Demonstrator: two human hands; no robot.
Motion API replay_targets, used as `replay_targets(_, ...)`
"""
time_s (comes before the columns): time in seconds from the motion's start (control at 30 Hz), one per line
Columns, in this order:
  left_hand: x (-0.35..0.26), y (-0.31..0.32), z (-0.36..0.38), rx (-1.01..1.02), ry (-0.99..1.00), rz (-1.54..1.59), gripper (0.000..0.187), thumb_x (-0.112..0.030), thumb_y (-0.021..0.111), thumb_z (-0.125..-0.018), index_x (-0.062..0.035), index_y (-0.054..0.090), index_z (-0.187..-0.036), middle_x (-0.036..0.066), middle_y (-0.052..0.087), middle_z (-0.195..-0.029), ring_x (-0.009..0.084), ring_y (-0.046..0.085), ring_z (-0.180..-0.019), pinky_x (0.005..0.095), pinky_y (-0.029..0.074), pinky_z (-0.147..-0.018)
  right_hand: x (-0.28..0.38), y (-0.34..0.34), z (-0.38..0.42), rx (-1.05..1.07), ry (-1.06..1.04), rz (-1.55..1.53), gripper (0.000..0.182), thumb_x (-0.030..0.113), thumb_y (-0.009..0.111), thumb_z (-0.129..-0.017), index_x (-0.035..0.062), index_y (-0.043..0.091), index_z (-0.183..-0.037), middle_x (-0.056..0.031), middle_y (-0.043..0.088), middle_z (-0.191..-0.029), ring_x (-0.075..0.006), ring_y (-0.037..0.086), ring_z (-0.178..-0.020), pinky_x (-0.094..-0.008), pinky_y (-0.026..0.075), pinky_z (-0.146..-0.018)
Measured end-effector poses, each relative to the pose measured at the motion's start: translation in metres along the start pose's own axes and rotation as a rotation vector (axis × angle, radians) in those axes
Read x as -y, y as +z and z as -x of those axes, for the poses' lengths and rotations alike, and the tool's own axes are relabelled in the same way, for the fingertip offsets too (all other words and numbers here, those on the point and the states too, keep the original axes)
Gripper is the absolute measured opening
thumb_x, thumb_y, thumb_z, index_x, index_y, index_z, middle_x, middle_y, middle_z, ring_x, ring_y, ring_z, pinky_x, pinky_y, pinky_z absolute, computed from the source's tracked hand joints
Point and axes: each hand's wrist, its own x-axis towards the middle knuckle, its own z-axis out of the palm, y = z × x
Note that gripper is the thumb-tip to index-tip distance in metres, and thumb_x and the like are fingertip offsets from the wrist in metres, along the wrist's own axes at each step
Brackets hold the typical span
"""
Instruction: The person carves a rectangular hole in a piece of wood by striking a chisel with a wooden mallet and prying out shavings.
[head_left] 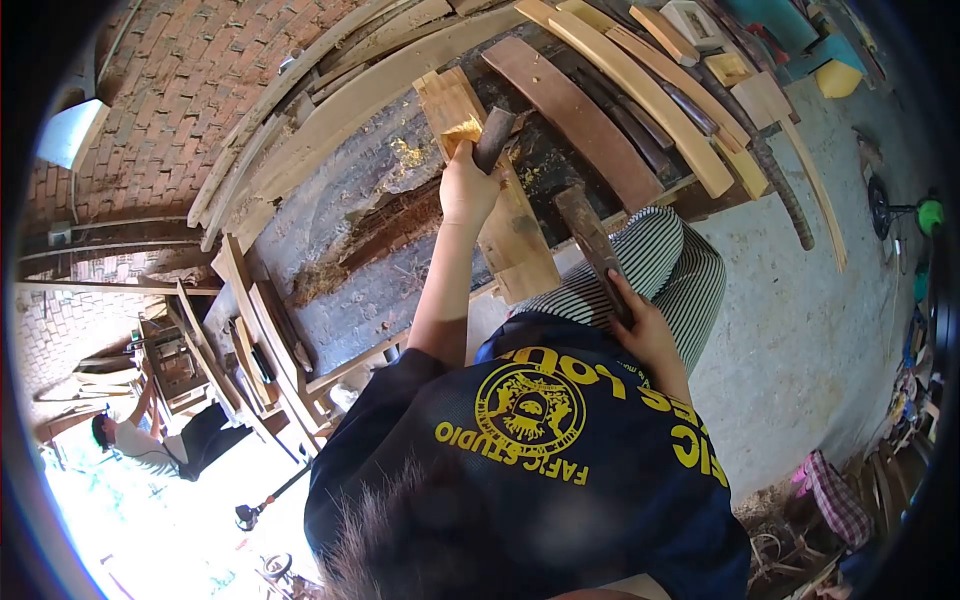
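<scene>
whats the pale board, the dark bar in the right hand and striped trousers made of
Pale board: apparently bare wood, from its yellowish grain and bright cut. Dark bar: probably wood, worn matt, with scuffed brown faces. Striped trousers: cloth, by their soft folds; fibre unclear.

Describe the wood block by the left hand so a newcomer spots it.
Find the dark-topped workbench beside the striped trousers. Over it, the left hand holds a thick, dark handle; the wood block runs beneath that hand. Unlike the reddish-brown board to its right, it is pale, with a bright yellow cut.
</scene>
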Motion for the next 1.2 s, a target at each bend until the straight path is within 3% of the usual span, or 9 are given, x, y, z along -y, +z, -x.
replay_targets(0.17, -0.005, 0.001, 0.003, -0.011, -0.013, 0.014, 0.049, -0.020, 0.081, -0.069, -0.0040, 0.055, -0.107, 0.020, 0.067, -0.091, 0.0380, 0.065, -0.088, 0.0435, 0.052, -0.076, -0.003, 0.002, -0.003, -0.034, -0.053, -0.008, 0.078, 0.011, 0.065, -0.079, 0.0315, 0.032, -0.147, -0.0231, 0.062, -0.092, -0.0407, 0.065, -0.083, -0.0438, 0.052, -0.074)
replay_targets(0.3, -0.024, 0.005, 0.017, -0.111, -0.039, 0.055, 0.030, -0.016, 0.073, -0.072, -0.0044, 0.056, -0.094, 0.022, 0.066, -0.086, 0.0397, 0.066, -0.084, 0.0447, 0.052, -0.074, -0.002, 0.003, -0.006, -0.025, -0.059, -0.017, 0.078, 0.004, 0.065, -0.078, 0.0244, 0.035, -0.147, -0.0233, 0.063, -0.102, -0.0362, 0.066, -0.088, -0.0379, 0.052, -0.078)
replay_targets(0.63, 0.004, 0.004, 0.006, -0.084, 0.055, 0.104, 0.038, -0.022, 0.074, -0.068, 0.0018, 0.054, -0.090, 0.026, 0.065, -0.082, 0.0416, 0.065, -0.080, 0.0453, 0.053, -0.071, -0.004, 0.002, -0.009, -0.016, -0.072, 0.002, 0.079, 0.011, 0.064, -0.078, 0.0309, 0.031, -0.147, -0.0243, 0.062, -0.092, -0.0411, 0.065, -0.086, -0.0443, 0.052, -0.076)
replay_targets(0.73, 0.018, 0.012, -0.006, -0.080, 0.126, 0.104, 0.040, -0.022, 0.075, -0.068, 0.0024, 0.055, -0.093, 0.023, 0.065, -0.078, 0.0375, 0.067, -0.074, 0.0423, 0.054, -0.067, -0.003, 0.002, -0.009, -0.011, -0.054, -0.005, 0.080, 0.011, 0.064, -0.078, 0.0326, 0.029, -0.147, -0.0246, 0.062, -0.092, -0.0411, 0.065, -0.086, -0.0441, 0.052, -0.076)
replay_targets(0.83, 0.027, 0.005, -0.014, 0.093, -0.059, 0.334, 0.040, -0.019, 0.077, -0.069, 0.0034, 0.056, -0.094, 0.018, 0.064, -0.076, 0.0298, 0.067, -0.067, 0.0367, 0.054, -0.061, -0.003, 0.002, -0.009, -0.017, -0.063, -0.009, 0.080, 0.011, 0.064, -0.079, 0.0338, 0.029, -0.147, -0.0243, 0.062, -0.091, -0.0407, 0.065, -0.085, -0.0440, 0.052, -0.077)
replay_targets(0.9, 0.016, -0.008, -0.008, 0.206, -0.142, 0.611, 0.040, -0.016, 0.078, -0.070, 0.0043, 0.056, -0.096, 0.014, 0.063, -0.076, 0.0237, 0.066, -0.064, 0.0314, 0.053, -0.057, -0.002, 0.001, -0.007, -0.017, -0.067, 0.008, 0.078, 0.009, 0.065, -0.080, 0.0267, 0.031, -0.148, -0.0219, 0.063, -0.092, -0.0369, 0.066, -0.083, -0.0392, 0.051, -0.077)
replay_targets(1.07, 0.028, -0.003, -0.027, 0.208, -0.047, 0.320, 0.051, -0.017, 0.080, -0.071, 0.0018, 0.052, -0.109, 0.015, 0.065, -0.081, 0.0264, 0.068, -0.073, 0.0362, 0.055, -0.061, -0.003, 0.001, -0.008, -0.003, -0.049, -0.007, 0.079, 0.008, 0.065, -0.079, 0.0266, 0.032, -0.148, -0.0221, 0.064, -0.094, -0.0366, 0.066, -0.084, -0.0391, 0.051, -0.077)
replay_targets(1.13, 0.024, -0.011, -0.025, 0.041, 0.186, -0.123, 0.064, -0.021, 0.084, -0.068, -0.0043, 0.050, -0.120, 0.016, 0.066, -0.088, 0.0302, 0.068, -0.082, 0.0417, 0.054, -0.069, -0.004, 0.003, -0.007, -0.020, -0.056, 0.002, 0.078, 0.008, 0.065, -0.079, 0.0263, 0.032, -0.148, -0.0221, 0.064, -0.095, -0.0367, 0.066, -0.086, -0.0389, 0.051, -0.078)
replay_targets(1.2, 0.011, -0.016, -0.022, 0.079, 0.104, -0.171, 0.068, -0.026, 0.085, -0.066, -0.0052, 0.050, -0.120, 0.018, 0.067, -0.093, 0.0332, 0.067, -0.089, 0.0440, 0.052, -0.075, -0.003, 0.003, -0.008, -0.034, -0.070, 0.009, 0.078, 0.007, 0.065, -0.079, 0.0260, 0.033, -0.147, -0.0221, 0.064, -0.096, -0.0368, 0.066, -0.087, -0.0387, 0.051, -0.078)
